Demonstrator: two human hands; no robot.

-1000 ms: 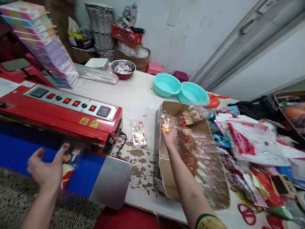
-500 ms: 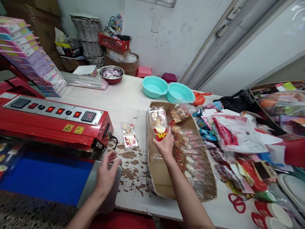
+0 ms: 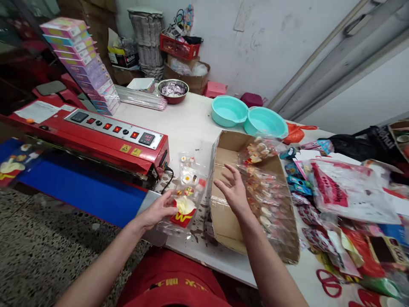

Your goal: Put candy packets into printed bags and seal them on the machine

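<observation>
My left hand grips the left edge of a clear plastic packet. Inside the packet show toy French fries in a red carton with a yellow mark, a fried egg and other small pieces. A second packet's top shows behind it on the table. My right hand is over the cardboard box, fingers apart, with nothing in it. Rows of similar packets lean along the right half of that box.
On the left stands a red sealing machine with a blue conveyor belt, another packet at its far end. Two turquoise basins sit behind the box. Loose bags, red scissors and stacked boxes surround the workspace.
The fries packet has gone from my right hand, over the box, to my left hand beside the machine. My right hand has opened. The view has shifted left.
</observation>
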